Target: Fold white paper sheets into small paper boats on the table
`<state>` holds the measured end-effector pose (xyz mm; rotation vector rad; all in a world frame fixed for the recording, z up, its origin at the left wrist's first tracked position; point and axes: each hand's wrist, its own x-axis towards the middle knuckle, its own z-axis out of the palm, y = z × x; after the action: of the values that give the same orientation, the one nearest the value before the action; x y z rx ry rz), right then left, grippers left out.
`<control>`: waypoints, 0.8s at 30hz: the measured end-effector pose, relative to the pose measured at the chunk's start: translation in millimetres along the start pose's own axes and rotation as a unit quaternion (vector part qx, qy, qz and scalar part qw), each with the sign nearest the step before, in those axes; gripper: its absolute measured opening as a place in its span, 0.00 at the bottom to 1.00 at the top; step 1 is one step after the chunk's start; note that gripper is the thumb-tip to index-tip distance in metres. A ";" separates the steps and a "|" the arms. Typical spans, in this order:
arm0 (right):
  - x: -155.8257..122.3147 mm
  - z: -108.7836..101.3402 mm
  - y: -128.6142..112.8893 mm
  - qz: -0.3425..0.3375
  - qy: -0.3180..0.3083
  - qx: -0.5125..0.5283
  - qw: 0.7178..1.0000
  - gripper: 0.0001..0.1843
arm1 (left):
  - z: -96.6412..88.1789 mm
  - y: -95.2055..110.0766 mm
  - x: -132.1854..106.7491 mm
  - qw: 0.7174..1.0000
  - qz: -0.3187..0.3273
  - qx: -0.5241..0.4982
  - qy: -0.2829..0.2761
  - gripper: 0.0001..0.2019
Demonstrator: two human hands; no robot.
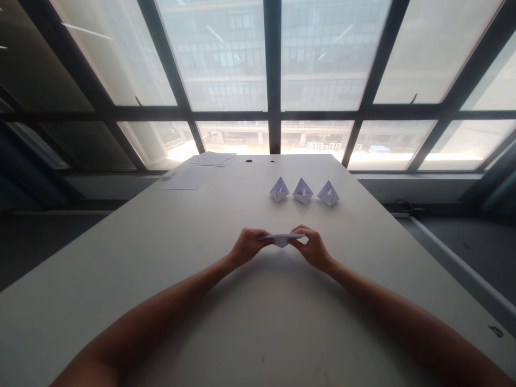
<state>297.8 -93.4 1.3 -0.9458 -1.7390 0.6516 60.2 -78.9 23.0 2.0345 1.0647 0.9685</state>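
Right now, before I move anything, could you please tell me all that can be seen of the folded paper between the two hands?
The folded white paper looks thin and plain, and it is seen almost edge-on. Its long, flat upper part runs nearly level, and a short pointed part hangs below the middle. The left hand pinches one end and the right hand pinches the other. Whether its lower point touches the pale table cannot be told from this view.

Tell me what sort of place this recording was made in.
Probably an office or workroom, likely on an upper floor: a long white table stands before large dark-framed windows, another multi-storey building shows through them, and sheets of paper lie on the table.
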 end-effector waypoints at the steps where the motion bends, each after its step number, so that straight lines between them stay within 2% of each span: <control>1: 1.6 0.0 0.5 0.018 0.000 0.043 0.999 0.12 | -0.2 2.1 0.6 1.000 -0.015 -0.021 -0.004 0.15; 3: 4.3 0.5 3.2 0.052 -0.005 0.115 0.992 0.15 | -0.3 6.9 1.6 0.995 -0.047 -0.076 -0.051 0.19; 5: 6.3 1.2 7.2 0.071 -0.015 0.153 0.986 0.17 | -0.7 12.9 2.0 0.974 -0.087 -0.160 -0.132 0.24; 8: 8.4 0.8 11.5 0.082 -0.042 0.157 0.983 0.19 | -3.2 21.3 0.9 0.909 -0.165 -0.295 -0.245 0.29; 11: 9.5 -1.9 11.3 0.084 -0.094 0.145 0.981 0.19 | -6.4 23.4 -1.2 0.835 -0.224 -0.373 -0.337 0.31; 14: 9.8 -3.8 8.2 0.076 -0.139 0.142 0.977 0.19 | -5.5 19.3 -3.7 0.791 -0.242 -0.416 -0.378 0.30; 17: 9.8 -2.3 5.4 0.062 -0.158 0.132 0.976 0.20 | 0.6 15.6 -5.9 0.780 -0.238 -0.438 -0.378 0.28; 19: 9.3 0.4 3.6 0.054 -0.147 0.109 0.982 0.18 | 5.8 15.6 -6.4 0.784 -0.230 -0.439 -0.375 0.28; 22: 6.8 5.0 -1.2 0.047 -0.061 0.020 0.997 0.18 | 13.0 18.1 -4.9 0.812 -0.222 -0.427 -0.331 0.29; 24: 4.2 7.4 -6.2 0.043 -0.040 -0.047 0.997 0.19 | 17.2 19.5 -2.7 0.843 -0.216 -0.411 -0.272 0.32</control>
<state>288.3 -93.2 5.7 -1.0781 -1.8198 0.6761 81.0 -93.7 28.7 1.1545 0.5856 0.4277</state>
